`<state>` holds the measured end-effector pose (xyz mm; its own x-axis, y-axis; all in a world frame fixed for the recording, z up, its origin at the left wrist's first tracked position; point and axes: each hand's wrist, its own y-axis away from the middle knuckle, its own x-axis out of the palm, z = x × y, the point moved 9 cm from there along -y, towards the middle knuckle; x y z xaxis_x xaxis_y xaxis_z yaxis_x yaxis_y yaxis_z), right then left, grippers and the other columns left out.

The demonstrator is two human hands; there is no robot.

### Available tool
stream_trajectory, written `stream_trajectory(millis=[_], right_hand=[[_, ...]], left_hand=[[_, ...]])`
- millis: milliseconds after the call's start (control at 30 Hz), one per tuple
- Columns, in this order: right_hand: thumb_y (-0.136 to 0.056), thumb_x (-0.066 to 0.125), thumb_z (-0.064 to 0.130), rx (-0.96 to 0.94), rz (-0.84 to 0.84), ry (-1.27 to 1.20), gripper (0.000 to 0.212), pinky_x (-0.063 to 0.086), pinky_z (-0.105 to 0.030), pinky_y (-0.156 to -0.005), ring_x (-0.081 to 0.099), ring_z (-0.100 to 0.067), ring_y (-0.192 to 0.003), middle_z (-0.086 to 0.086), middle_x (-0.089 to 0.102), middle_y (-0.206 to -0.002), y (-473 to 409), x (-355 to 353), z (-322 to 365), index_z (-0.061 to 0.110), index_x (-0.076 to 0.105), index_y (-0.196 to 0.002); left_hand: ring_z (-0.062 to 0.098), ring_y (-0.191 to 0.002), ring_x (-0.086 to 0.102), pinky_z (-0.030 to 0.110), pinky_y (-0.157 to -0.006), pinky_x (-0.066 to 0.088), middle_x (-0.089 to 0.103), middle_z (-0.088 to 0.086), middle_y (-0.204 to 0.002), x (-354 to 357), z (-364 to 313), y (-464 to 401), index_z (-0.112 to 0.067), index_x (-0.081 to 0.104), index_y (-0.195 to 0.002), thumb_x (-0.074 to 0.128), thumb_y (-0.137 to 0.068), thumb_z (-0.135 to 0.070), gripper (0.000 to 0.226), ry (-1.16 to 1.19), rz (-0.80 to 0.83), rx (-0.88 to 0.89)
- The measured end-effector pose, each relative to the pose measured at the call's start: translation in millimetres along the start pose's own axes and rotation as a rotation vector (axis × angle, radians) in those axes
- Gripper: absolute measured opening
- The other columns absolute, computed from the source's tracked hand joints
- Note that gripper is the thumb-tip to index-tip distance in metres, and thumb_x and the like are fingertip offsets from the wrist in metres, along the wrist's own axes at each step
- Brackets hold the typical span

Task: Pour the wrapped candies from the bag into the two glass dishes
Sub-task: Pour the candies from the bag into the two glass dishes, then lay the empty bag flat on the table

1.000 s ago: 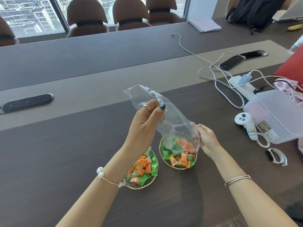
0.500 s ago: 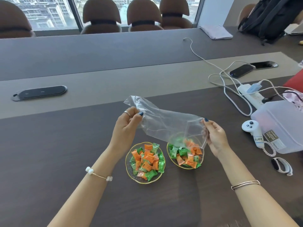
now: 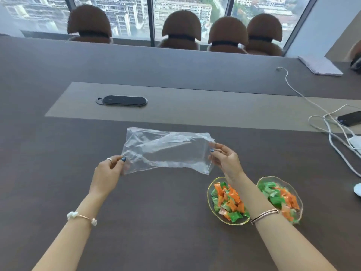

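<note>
Two hands: both pinch one clear plastic bag (image 3: 168, 151), stretched flat between them above the table (image 3: 58, 173).
Left hand (image 3: 108, 173): thumb and fingertips clenched on the bag's left end; a ring on one finger, a beaded bracelet (image 3: 82, 217) at the wrist.
Right hand (image 3: 226, 159): thumb and fingers pinching the bag's right edge; thin bangles (image 3: 264, 215) on the wrist.
Bag: see-through, crumpled, no candy visible inside.
Near dish (image 3: 210, 198): glass with a gold rim, on the table just left of the right forearm, heaped with orange and green wrapped candies (image 3: 228, 202).
Far dish (image 3: 298, 196): same kind, just right of the forearm, also full of candies; the arm covers part of it.
Farther out: a black oval panel (image 3: 125, 100) set in the table's lighter centre strip, white cables (image 3: 328, 124) and a dark phone (image 3: 349, 118) at the right, brown chairs (image 3: 181, 28) along the window.
</note>
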<state>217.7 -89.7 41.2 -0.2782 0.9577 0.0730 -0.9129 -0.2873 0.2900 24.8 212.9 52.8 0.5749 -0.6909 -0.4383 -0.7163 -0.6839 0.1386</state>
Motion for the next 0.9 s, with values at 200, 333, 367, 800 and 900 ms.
stream_trajectory(millis=[200, 333, 367, 800, 900], right_hand=[[-0.081, 0.054, -0.004, 0.14, 0.069, 0.156, 0.027, 0.051, -0.04, -0.083, 0.061, -0.021, -0.074, -0.006, 0.067, -0.081, 0.5, 98.4, -72.7, 0.004, 0.065, -0.104], [-0.076, 0.055, -0.003, 0.228, 0.051, 0.293, 0.025, 0.052, -0.033, -0.07, 0.059, -0.018, -0.068, -0.008, 0.067, -0.083, 3.7, 118.2, -120.1, 0.013, 0.066, -0.091], [-0.076, 0.056, -0.003, 0.239, 0.04, 0.321, 0.024, 0.053, -0.031, -0.068, 0.059, -0.017, -0.067, -0.008, 0.066, -0.082, 5.1, 118.7, -127.7, 0.013, 0.066, -0.09], [-0.069, 0.073, 0.035, 0.154, -0.053, 0.489, 0.03, 0.052, -0.035, -0.075, 0.062, -0.016, -0.076, 0.003, 0.065, -0.082, 11.1, 98.9, -129.6, 0.02, 0.064, -0.093], [-0.073, 0.069, 0.04, 0.073, -0.089, 0.421, 0.033, 0.053, -0.033, -0.077, 0.063, -0.012, -0.087, 0.003, 0.067, -0.092, 22.7, 59.1, -98.3, 0.023, 0.063, -0.1]], left_hand=[[0.03, -0.077, 0.062, 0.034, -0.069, 0.041, 0.068, 0.008, -0.072, -72.6, 98.0, -6.8, -0.013, 0.067, -0.093, 0.048, -0.09, -0.015, 0.019, -0.15, -0.081, -0.184], [0.026, -0.072, 0.066, 0.032, -0.066, 0.043, 0.072, 0.005, -0.074, -80.2, 145.4, -6.2, -0.013, 0.066, -0.094, 0.048, -0.088, -0.016, 0.02, -0.2, -0.028, -0.289], [0.025, -0.071, 0.066, 0.031, -0.065, 0.043, 0.072, 0.004, -0.073, -80.1, 153.5, -7.1, -0.013, 0.066, -0.094, 0.048, -0.088, -0.016, 0.019, -0.205, -0.018, -0.305], [0.041, -0.114, 0.042, 0.046, -0.099, 0.033, 0.053, 0.022, -0.119, -74.1, 107.7, -18.8, -0.007, 0.057, -0.117, 0.057, -0.08, -0.006, 0.037, -0.324, -0.28, -0.161], [0.033, -0.115, 0.037, 0.037, -0.102, 0.028, 0.047, 0.017, -0.12, -17.9, 31.1, -5.3, -0.01, 0.054, -0.118, 0.056, -0.081, -0.006, 0.038, -0.284, -0.228, 0.115]])
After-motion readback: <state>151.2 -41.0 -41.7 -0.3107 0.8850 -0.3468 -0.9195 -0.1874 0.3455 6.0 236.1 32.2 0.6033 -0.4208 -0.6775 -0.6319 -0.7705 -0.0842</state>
